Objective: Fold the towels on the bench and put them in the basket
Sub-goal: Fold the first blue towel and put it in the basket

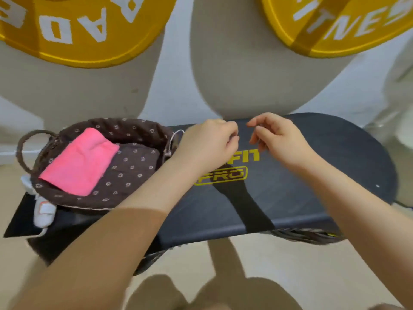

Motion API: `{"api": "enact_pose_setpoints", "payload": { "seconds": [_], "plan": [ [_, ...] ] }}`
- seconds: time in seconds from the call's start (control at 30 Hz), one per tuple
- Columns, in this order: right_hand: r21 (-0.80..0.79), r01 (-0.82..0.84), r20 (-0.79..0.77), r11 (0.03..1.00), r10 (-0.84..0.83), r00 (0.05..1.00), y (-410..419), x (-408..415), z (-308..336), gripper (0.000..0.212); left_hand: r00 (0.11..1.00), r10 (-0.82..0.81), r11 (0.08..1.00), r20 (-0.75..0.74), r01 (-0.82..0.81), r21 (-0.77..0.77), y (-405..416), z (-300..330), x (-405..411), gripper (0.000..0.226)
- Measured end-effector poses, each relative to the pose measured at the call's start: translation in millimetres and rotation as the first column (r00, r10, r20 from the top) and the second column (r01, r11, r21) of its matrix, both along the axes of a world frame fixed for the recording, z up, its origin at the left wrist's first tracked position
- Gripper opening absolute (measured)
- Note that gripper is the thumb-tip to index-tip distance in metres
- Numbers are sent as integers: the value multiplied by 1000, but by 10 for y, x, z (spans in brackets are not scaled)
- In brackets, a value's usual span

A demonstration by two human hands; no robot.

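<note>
A folded pink towel lies inside the brown flower-print basket, which stands on the left end of the bench. The bench top is dark blue-grey with a yellow logo and a black stripe. No other towel shows on it. My left hand hovers over the bench's far edge just right of the basket, its fingers curled into the palm. My right hand is a short gap to its right, fingers also curled. I see nothing held in either hand.
Two yellow round mats with white letters hang on the wall behind the bench. A white plug or adapter with a cord lies under the basket's left side. Beige floor runs in front of the bench.
</note>
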State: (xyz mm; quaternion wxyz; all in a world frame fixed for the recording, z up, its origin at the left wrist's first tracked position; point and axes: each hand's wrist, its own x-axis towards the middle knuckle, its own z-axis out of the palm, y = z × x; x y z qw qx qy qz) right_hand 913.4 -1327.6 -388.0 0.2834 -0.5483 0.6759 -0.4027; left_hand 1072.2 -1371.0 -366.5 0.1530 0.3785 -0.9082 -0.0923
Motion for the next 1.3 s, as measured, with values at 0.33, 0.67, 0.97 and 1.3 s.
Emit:
{"api": "enact_pose_setpoints", "payload": {
  "seconds": [0.33, 0.67, 0.97, 1.3],
  "plan": [
    [182, 354, 6, 917, -362, 932, 1351, -2360, -611, 17, 947, -295, 950, 124, 277, 144, 846, -359, -2402, 33],
    [138, 635, -407, 760, -541, 736, 2212, -4378, -894, 31, 896, -408, 891, 173, 351, 287, 1329, -767, -4676, 35],
    [343, 457, -613, 820, -173, 771, 2117, -5376, -1409, 55, 813, -326, 942, 483, 233, 243, 1178, -1428, -5924, 72],
    [-66, 647, -494, 760, -588, 640, 1939, -5473, -1699, 15, 795, -405, 883, 453, 212, 418, 941, -1597, -6057, 70]
  ]
}}
